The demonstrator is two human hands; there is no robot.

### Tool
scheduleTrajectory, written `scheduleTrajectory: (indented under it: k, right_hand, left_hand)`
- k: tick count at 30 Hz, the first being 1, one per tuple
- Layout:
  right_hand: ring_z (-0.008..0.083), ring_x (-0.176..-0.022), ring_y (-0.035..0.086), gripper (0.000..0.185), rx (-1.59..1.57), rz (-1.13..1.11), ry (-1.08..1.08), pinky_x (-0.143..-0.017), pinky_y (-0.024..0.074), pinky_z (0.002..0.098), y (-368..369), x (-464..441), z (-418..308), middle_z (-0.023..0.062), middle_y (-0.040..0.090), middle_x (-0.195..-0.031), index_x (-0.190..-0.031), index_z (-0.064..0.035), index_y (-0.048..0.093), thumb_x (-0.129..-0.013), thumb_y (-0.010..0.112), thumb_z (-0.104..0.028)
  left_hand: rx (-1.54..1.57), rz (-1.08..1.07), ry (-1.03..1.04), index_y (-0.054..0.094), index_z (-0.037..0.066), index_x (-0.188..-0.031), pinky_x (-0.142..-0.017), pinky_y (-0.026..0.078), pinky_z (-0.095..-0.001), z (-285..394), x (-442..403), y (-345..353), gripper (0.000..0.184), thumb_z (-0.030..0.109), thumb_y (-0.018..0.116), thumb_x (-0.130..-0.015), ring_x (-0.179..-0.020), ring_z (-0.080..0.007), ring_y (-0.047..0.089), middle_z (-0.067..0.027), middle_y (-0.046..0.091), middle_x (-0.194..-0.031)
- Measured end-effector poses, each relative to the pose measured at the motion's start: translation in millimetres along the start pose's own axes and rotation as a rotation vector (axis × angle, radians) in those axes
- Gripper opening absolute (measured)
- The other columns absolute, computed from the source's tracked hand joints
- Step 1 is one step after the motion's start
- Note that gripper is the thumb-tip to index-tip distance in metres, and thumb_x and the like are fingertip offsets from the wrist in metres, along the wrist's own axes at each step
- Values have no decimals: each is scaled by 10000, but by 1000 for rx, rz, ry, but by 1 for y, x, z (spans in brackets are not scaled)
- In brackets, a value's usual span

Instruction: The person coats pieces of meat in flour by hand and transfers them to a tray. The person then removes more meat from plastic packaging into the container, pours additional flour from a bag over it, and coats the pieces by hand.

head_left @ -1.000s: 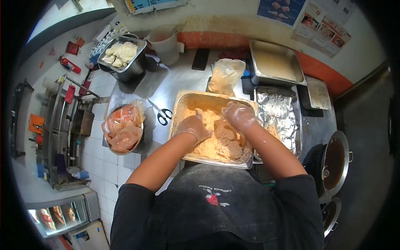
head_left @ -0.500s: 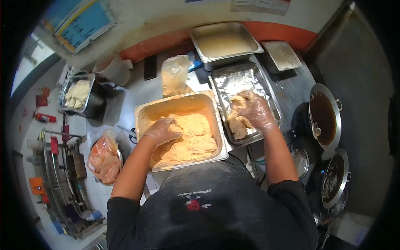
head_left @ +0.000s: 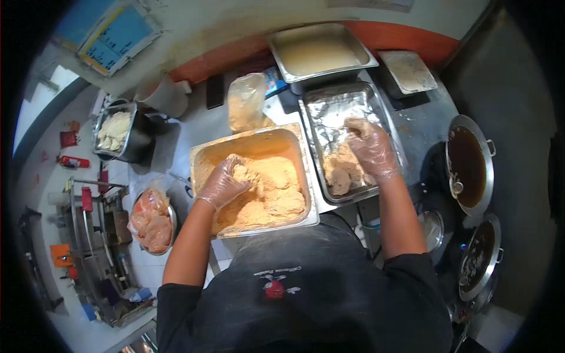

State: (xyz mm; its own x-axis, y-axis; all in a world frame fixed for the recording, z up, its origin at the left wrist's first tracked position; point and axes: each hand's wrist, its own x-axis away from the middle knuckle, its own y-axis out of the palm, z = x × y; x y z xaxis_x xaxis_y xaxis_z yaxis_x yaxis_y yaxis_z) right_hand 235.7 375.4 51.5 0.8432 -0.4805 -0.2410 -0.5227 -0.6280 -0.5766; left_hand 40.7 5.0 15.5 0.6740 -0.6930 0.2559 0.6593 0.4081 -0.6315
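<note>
My left hand (head_left: 221, 187), in a clear plastic glove dusted with flour, is inside a tub (head_left: 196, 176) of orange-tinted breading flour (head_left: 276, 170). Its fingers curl round a lumpy, flour-coated piece of chicken (head_left: 243, 173). More coated lumps rest in the flour near it. To the right, my gloved right hand (head_left: 374, 150) hovers over a foil-lined metal tray (head_left: 335, 106). Flour cakes its fingertips, and the fingers are apart with nothing visible in them. Beside that hand, several coated chicken pieces (head_left: 340, 170) lie at the tray's near end.
Raw chicken in a plastic bag (head_left: 152, 220) sits in a bowl at left. Behind stand a bag of breading (head_left: 246, 100), a pan of pale liquid (head_left: 321, 53) and a jug (head_left: 162, 97). Two pans of dark oil (head_left: 468, 162) are at right.
My right hand has come away from the pieces in the tray and let go. My left hand has risen slightly in the flour, with a coated piece showing in its fingers.
</note>
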Motion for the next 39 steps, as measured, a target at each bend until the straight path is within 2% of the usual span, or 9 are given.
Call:
scheduleTrajectory:
  k: [7, 13, 15, 19, 23, 25, 32, 35, 39]
  right_hand:
    - [316, -1324, 655, 953, -369, -583, -353, -1164, 490, 393, 122, -9, -103, 190, 663, -1453, -1536, -48, 530, -701, 957, -217]
    - [402, -1113, 704, 720, 139, -831, -396, -972, 563, 457, 142, -5, -103, 203, 721, -1169, -1435, -78, 603, -774, 884, -132]
    - [379, -1077, 716, 673, 55, -774, -377, -948, 571, 453, 132, -1, -91, 189, 727, -1130, -1403, -80, 625, -782, 884, -115]
    - [248, -1099, 725, 636, -522, -545, -161, -986, 577, 385, 70, -7, -65, 128, 746, -1170, -1390, -60, 640, -809, 894, -114]
    - [141, -1050, 713, 607, -112, -343, 56, -919, 593, 280, -12, -9, 3, 114, 741, -1199, -1376, -15, 646, -836, 894, -138]
    - [184, -990, 746, 470, 495, -181, -240, -850, 615, 321, -39, 2, 53, 154, 758, -1115, -1311, -19, 669, -900, 838, -170]
    - [422, -1042, 727, 338, 827, -499, 272, -930, 570, 519, -28, 12, 85, 227, 754, -1083, -1206, -40, 721, -998, 678, -302]
    - [400, -1100, 722, 316, 400, -75, -371, -955, 575, 500, -4, 10, 17, 223, 754, -1129, -1204, -13, 721, -961, 708, -214]
    - [331, -1151, 730, 397, 471, -589, -440, -999, 582, 426, 78, -11, -72, 197, 762, -1196, -1291, -35, 730, -908, 753, -135]
  left_hand:
    - [484, 212, -58, 583, 33, -1353, -1013, 536, -349, 56, 31, -5, 507, 144, 834, -927, -1154, -174, 630, -86, 675, -1248]
    - [-169, 376, -138, 512, 13, -1547, -1186, 437, -456, -15, 34, 5, 685, 387, 701, -1005, -1407, -429, 574, -270, 622, -1473]
    - [-129, 231, -587, 500, 1, -1560, -1186, 442, -449, 19, 30, -1, 765, 462, 701, -984, -1405, -423, 577, -273, 610, -1498]
    - [-354, -213, -566, 500, -33, -1551, -1164, 464, -419, 37, 26, 16, 872, 481, 786, -907, -1384, -411, 597, -278, 607, -1505]
    - [-335, -270, -354, 530, -25, -1529, -1146, 479, -407, 17, 22, 30, 867, 461, 823, -874, -1353, -379, 624, -269, 645, -1449]
    - [-308, -263, -274, 564, 4, -1507, -1139, 486, -404, 17, 26, 26, 813, 435, 828, -870, -1333, -369, 635, -257, 667, -1414]
    - [-396, -186, -146, 672, 125, -1425, -1051, 539, -415, 14, 18, 42, 582, 265, 837, -885, -1207, -360, 699, -216, 723, -1312]
    - [-366, -174, -134, 724, 118, -1348, -1004, 556, -426, 24, 21, 28, 491, 219, 827, -879, -1129, -361, 722, -199, 754, -1226]
    - [-387, -69, -68, 744, 135, -1317, -952, 571, -438, 52, 38, -3, 457, 218, 825, -875, -1080, -363, 726, -188, 759, -1181]
